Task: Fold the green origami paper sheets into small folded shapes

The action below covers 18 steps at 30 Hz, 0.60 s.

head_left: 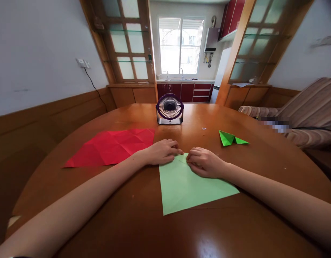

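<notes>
A light green sheet of paper (192,191) lies flat on the table, with a small part folded over at its far edge. My left hand (163,151) rests on that far edge, fingers stretched toward the fold and thumb on the paper. Opposite it, my right hand (205,162) has its fingers curled and pinched on the paper at the folded part. The fingertips of the two hands are a short gap apart. Beyond my left forearm lies a creased red sheet of paper (114,145). To the far right sits a bright green folded paper piece (226,138).
A small purple desk fan (169,107) stands toward the far side of the round-edged brown wooden table (122,222). A striped sofa (313,107) is at the right. Behind are wooden cabinets and a kitchen with a window (180,44).
</notes>
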Motion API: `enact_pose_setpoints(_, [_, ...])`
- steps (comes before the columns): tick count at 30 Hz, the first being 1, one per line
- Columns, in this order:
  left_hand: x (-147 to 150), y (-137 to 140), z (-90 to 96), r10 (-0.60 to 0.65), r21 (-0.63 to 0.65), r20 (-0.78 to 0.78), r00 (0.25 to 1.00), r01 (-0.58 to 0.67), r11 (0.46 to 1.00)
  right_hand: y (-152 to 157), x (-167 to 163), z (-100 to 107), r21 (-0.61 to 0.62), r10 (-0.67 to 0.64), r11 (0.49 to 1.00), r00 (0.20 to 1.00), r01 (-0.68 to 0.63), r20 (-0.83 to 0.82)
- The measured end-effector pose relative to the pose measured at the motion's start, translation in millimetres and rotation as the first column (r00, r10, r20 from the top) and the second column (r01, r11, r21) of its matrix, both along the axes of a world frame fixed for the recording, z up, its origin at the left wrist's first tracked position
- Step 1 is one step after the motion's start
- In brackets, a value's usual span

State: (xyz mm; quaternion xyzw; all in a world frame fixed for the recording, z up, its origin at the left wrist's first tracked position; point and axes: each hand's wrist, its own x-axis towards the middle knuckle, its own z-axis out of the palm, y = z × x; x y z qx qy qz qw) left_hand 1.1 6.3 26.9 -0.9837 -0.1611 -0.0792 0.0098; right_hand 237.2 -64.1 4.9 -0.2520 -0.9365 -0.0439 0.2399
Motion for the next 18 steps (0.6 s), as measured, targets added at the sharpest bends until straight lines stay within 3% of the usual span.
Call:
enact_pose_setpoints(6, [-5, 4, 4.4, -0.016, -0.089, 0.024, 1.000, 0.018, 0.996, 0, 1, -1, 0.000, 0.001, 1.000, 1.000, -0.001, -0.003])
enact_pose_setpoints(18, [-19, 12, 9.4, -0.015, -0.094, 0.018, 1.000, 0.017, 0.995, 0, 0, 1, -0.006, -0.001, 1.000, 1.000, 0.001, 0.003])
